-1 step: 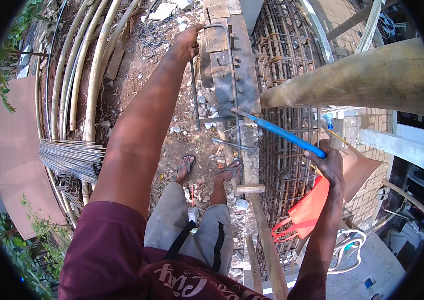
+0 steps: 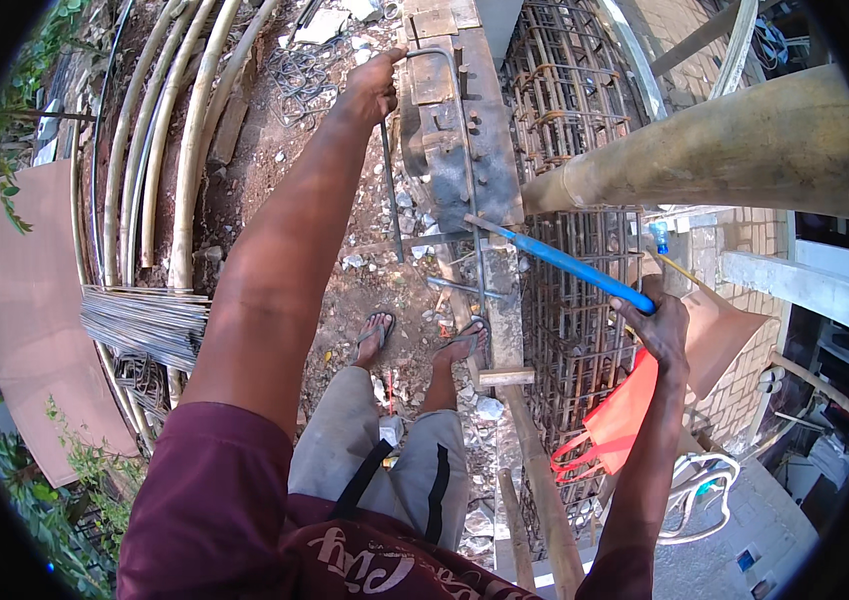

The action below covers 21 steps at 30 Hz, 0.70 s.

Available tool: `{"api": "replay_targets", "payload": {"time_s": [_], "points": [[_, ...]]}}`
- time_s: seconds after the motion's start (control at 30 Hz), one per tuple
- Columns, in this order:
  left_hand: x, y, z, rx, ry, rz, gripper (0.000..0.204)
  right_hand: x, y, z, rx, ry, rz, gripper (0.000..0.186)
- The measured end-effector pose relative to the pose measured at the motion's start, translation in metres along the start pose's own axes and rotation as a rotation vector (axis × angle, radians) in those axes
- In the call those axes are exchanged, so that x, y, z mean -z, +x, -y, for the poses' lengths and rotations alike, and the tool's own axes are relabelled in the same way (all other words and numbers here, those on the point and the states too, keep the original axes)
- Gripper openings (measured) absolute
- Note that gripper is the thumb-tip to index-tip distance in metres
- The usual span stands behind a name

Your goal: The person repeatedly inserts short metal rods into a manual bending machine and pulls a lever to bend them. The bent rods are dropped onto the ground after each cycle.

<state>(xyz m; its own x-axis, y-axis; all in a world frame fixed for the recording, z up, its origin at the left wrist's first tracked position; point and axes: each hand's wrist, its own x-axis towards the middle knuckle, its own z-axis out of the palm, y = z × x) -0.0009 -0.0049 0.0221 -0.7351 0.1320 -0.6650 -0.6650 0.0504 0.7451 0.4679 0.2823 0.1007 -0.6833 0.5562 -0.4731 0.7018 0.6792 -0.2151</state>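
My left hand [image 2: 374,88] is closed around a bent steel reinforcing bar [image 2: 467,130], at the far side. One length of the bar runs down the bench, and its other leg hangs over the left edge. The bar lies along a wooden bench [image 2: 444,165] with a dark plate and several upright pegs. In my right hand [image 2: 656,328] is a rebar bending wrench with a blue handle [image 2: 574,267], gripped at its near end. Its metal head meets the bar near the plate's front edge; whether it hooks around the bar I cannot tell.
A long rebar cage [image 2: 569,280] lies right of the bench, under a thick bamboo pole [image 2: 714,150]. A red bag [image 2: 616,425] is beside my right forearm. Bamboo poles [image 2: 184,160] and a bundle of thin rods [image 2: 144,322] are on the left. Rubble [image 2: 489,408] surrounds my sandalled feet.
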Motion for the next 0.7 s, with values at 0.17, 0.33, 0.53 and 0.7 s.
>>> {"api": "replay_targets", "payload": {"time_s": [0.17, 0.33, 0.53, 0.7], "points": [[-0.007, 0.003, 0.004, -0.006, -0.006, -0.095, 0.041, -0.056, -0.022, -0.025, 0.038, 0.045, -0.306, 0.065], [-0.013, 0.013, 0.007, -0.094, -0.102, -0.067, 0.035, -0.091, -0.072, 0.031, -0.17, 0.011, -0.465, 0.065], [-0.012, 0.022, 0.014, -0.136, -0.169, 0.004, 0.023, -0.213, -0.186, 0.191, -0.624, 0.357, -0.628, 0.062], [-0.015, 0.029, 0.008, -0.146, -0.193, -0.083, 0.044, -0.197, -0.189, 0.136, -0.552, 0.284, -0.457, 0.059]]}}
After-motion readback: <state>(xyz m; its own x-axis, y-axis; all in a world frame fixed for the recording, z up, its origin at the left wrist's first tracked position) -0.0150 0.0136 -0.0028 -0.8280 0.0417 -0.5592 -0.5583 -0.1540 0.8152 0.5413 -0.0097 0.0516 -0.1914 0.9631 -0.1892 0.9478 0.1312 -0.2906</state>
